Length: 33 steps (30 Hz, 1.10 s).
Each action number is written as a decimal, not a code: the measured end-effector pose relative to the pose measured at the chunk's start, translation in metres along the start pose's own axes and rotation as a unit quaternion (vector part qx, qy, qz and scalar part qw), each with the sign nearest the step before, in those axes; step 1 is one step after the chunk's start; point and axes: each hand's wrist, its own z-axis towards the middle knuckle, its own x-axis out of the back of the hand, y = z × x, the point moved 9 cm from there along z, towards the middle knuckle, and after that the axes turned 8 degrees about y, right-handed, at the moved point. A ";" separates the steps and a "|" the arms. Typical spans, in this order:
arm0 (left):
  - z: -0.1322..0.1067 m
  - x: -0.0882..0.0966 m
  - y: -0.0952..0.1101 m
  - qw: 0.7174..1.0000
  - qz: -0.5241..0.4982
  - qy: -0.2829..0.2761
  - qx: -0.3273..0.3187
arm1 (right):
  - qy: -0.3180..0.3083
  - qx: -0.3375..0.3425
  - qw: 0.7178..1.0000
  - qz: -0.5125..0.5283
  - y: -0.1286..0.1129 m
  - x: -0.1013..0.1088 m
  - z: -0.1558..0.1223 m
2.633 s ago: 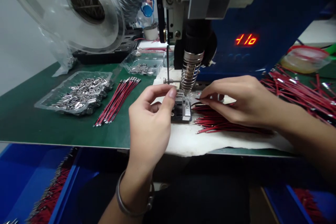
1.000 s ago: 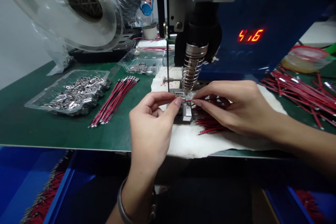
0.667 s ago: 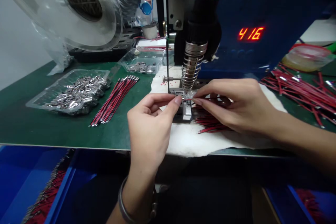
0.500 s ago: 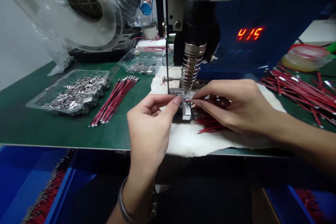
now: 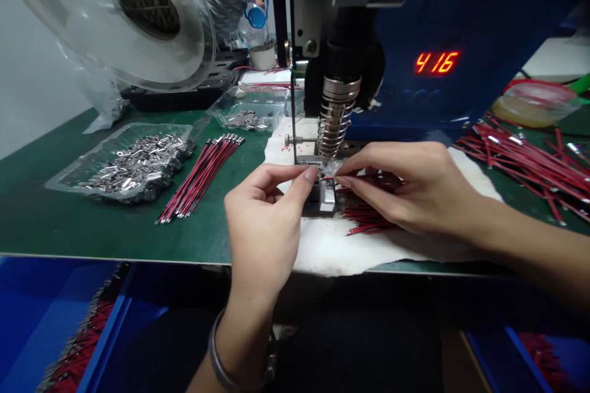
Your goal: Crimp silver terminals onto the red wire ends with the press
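Note:
My left hand is pinched at the machine's small metal block; its thumb and forefinger hide whatever is between them. From the right, my right hand pinches a thin red wire whose end reaches over the block. Just above the fingertips hangs the spring-wrapped press head of the blue machine. Under my right hand a bunch of red and black wires lies on a white cloth.
Left on the green table are a clear tray of metal parts, a wire bundle and a smaller tray. More red wires pile up at right. Blue bins with wires sit below the table edge.
The red display on the machine has gone from 415 to 416. Both hands stay almost where they were, still pinched at the block.

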 end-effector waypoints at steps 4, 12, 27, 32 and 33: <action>0.000 0.000 0.000 1.000 0.004 0.003 0.003 | 0.007 -0.004 1.000 -0.003 0.001 0.003 -0.001; -0.001 0.001 -0.002 1.000 0.016 0.000 0.012 | 0.008 -0.014 1.000 0.001 0.003 0.000 -0.001; -0.002 0.003 -0.005 1.000 0.011 0.003 0.023 | 0.006 -0.042 0.999 0.017 0.005 -0.001 -0.001; -0.001 0.002 -0.004 0.999 0.014 0.001 0.030 | 0.001 -0.050 0.999 0.010 0.006 -0.002 -0.001; -0.001 0.001 -0.003 0.999 0.016 -0.001 0.028 | 0.002 -0.048 0.999 0.010 0.005 -0.002 0.000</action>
